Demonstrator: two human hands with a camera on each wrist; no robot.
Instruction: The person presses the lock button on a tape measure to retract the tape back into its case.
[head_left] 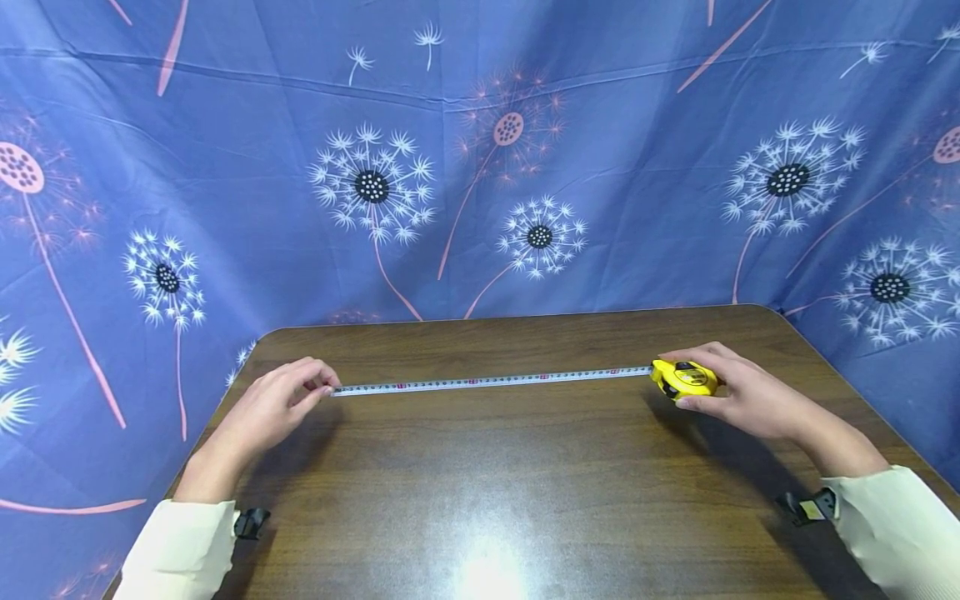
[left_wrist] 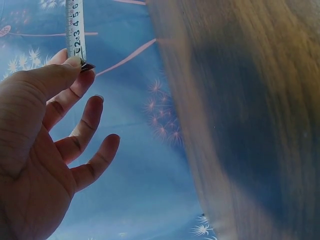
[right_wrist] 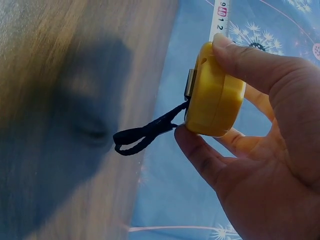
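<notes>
A yellow tape measure (head_left: 688,379) is gripped by my right hand (head_left: 757,400), thumb on one side and fingers on the other. Its white blade (head_left: 480,383) runs out straight to the left, above the table. My left hand (head_left: 266,408) pinches the blade's end between thumb and index finger. In the left wrist view the metal end hook (left_wrist: 87,66) shows at the fingertips of the left hand (left_wrist: 45,115), the other fingers loosely bent. The right wrist view shows the yellow case (right_wrist: 215,95) in the right hand (right_wrist: 280,115), a black strap (right_wrist: 147,134) hanging from it.
The brown wooden table (head_left: 390,467) lies beneath both hands, with a bright glare near its front. Behind and beside it hangs a blue cloth (head_left: 637,167) with dandelion prints. Black bands (head_left: 251,523) sit at the wrists by the pale sleeves (head_left: 180,546).
</notes>
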